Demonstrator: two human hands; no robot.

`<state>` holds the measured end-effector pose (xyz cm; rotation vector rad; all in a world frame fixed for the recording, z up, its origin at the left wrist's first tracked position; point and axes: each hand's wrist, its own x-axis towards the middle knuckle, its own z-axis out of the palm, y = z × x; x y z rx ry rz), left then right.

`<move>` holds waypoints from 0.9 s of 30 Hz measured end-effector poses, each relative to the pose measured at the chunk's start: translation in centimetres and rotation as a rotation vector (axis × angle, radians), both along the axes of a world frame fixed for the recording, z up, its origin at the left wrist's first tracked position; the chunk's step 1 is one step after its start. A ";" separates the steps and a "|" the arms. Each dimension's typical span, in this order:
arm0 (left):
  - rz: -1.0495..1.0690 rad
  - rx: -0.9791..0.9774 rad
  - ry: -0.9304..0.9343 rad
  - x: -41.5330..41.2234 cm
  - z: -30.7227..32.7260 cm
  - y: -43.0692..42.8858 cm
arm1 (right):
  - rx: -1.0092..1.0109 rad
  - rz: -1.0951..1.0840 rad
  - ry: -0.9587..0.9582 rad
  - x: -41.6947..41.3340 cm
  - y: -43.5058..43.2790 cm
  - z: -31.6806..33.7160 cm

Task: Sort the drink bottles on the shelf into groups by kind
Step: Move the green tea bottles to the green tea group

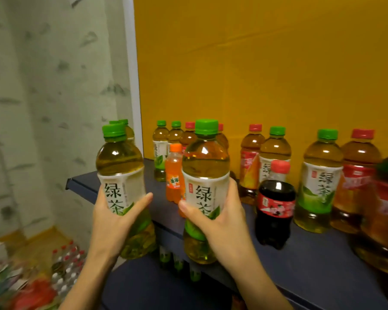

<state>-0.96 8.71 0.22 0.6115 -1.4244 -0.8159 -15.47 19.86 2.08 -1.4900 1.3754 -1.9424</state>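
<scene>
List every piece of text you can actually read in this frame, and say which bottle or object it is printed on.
"绿茶": label of the green tea bottle in the left hand.
"绿茶": label of the green tea bottle in the right hand.
"绿茶", partly cut off: green tea bottle on the shelf.
"美年": small orange soda bottle.
Cola bottle and red-labelled tea bottles: print too blurred to read.

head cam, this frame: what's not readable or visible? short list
- Large bottle at right, head view: motion-blurred and cut by the frame edge; kind unclear.
- Red-capped bottles at the back: labels hidden by the green tea bottle in the right hand.
- Bottles on the lower shelf: only the bottoms show under the shelf edge.
- Floor items at lower left: blurred.
- Left hand covers its bottle's lower label.
</scene>
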 end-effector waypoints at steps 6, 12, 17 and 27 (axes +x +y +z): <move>0.064 -0.033 -0.023 2.9 0.1 -6.3 | -0.011 0.089 -0.006 3.0 -7.2 -0.1; 0.058 -0.073 -0.025 5.7 0.3 -12.8 | -0.031 -0.004 0.000 6.0 -15.5 -1.0; 0.017 -0.103 -0.069 7.8 1.2 -20.8 | -0.006 -0.145 0.005 8.0 -22.7 -1.3; -0.074 -0.129 -0.152 7.3 1.0 -31.3 | 0.082 -0.425 0.110 8.5 -30.2 -2.2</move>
